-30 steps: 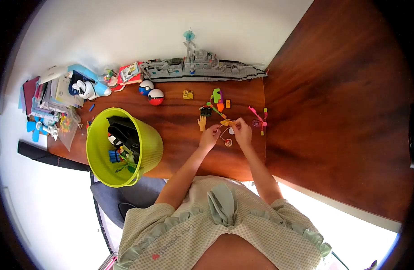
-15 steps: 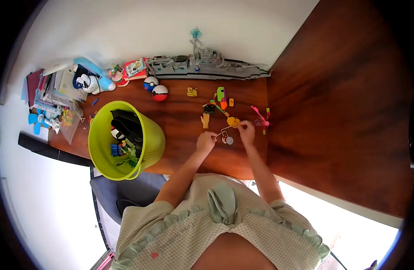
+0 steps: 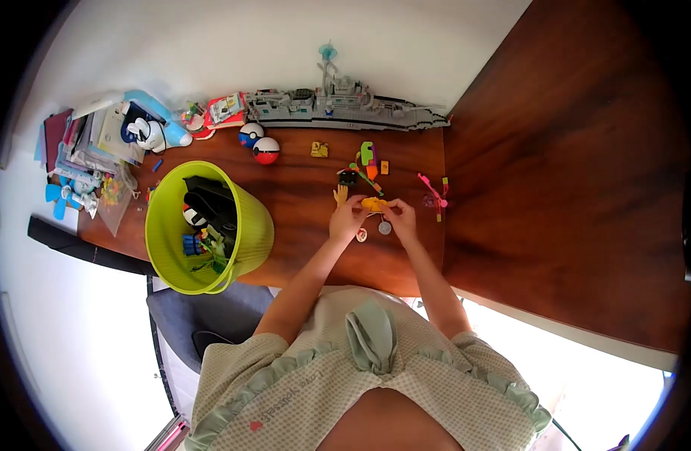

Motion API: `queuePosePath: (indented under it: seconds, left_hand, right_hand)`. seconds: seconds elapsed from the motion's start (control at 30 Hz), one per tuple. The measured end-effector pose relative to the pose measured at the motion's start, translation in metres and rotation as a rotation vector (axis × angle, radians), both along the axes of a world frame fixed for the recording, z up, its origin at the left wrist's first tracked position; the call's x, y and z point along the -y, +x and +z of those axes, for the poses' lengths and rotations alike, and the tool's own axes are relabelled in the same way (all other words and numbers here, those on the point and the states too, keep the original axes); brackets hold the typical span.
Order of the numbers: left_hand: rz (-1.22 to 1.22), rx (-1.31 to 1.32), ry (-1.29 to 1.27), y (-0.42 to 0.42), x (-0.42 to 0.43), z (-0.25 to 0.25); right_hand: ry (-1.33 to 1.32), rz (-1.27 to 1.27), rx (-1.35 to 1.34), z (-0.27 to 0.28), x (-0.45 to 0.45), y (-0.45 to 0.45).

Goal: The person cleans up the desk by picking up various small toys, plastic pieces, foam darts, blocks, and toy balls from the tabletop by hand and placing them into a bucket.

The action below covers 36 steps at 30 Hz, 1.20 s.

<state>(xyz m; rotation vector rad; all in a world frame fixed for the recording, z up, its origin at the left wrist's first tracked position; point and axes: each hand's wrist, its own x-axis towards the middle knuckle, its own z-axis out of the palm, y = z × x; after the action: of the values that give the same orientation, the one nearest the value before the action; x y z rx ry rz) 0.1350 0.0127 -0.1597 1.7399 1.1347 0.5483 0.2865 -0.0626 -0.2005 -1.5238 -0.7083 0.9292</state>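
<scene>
Between my two hands is a small yellow-orange piece (image 3: 373, 204). My left hand (image 3: 347, 219) pinches its left side, and my right hand (image 3: 400, 219) pinches its right side. Below the fingers hang a round red-and-white charm (image 3: 361, 235) and a round grey disc (image 3: 384, 227), joined to a thin cord that is partly hidden. A yellow hand-shaped toy (image 3: 340, 195) lies just behind my left fingers. Farther back are a dark piece (image 3: 348, 177), a green-and-purple toy (image 3: 369, 154) and an orange block (image 3: 384, 167).
A lime-green bucket (image 3: 254, 233) holding toys stands left. A grey brick ship (image 3: 338, 110) lines the wall, with two balls (image 3: 266, 150) before it. Yellow blocks (image 3: 319, 149) lie mid-table, pink sticks (image 3: 434, 192) at right. Papers (image 3: 109, 146) and a blue fan (image 3: 62, 197) sit far left.
My left hand has moved up and right to the yellow-orange piece, which has shifted slightly left with my right hand. The red-and-white charm now hangs farther left, apart from the grey disc.
</scene>
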Motion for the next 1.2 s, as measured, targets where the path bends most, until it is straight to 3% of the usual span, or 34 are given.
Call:
queuePosePath:
  seconds: [0.3,0.4,0.43,0.6,0.7,0.8,1.2]
  left_hand:
    - [0.053,0.151,0.023,-0.023,-0.003,-0.028]
    - [0.184,0.184,-0.163,-0.038,-0.006,-0.026]
    - [0.152,0.161,-0.072,-0.044,-0.009,-0.034]
    - [0.270,0.167,-0.098,-0.058,-0.010,-0.039]
    - [0.294,0.147,-0.087,-0.065,-0.009,-0.037]
    - [0.316,0.136,-0.101,-0.072,-0.008,-0.038]
    - [0.323,0.145,-0.172,-0.110,-0.012,-0.045]
  right_hand:
    - [-0.047,0.116,-0.060,0.013,0.006,-0.008]
    - [-0.069,0.129,-0.079,0.004,0.012,-0.005]
    - [-0.067,0.142,-0.086,0.000,0.015,-0.004]
    - [-0.071,0.203,-0.073,-0.013,0.022,0.001]
    - [-0.031,0.166,-0.014,-0.025,0.020,-0.003]
    - [-0.014,0.069,0.523,-0.022,0.018,-0.010]
    - [-0.194,0.191,0.599,0.002,-0.047,-0.072]
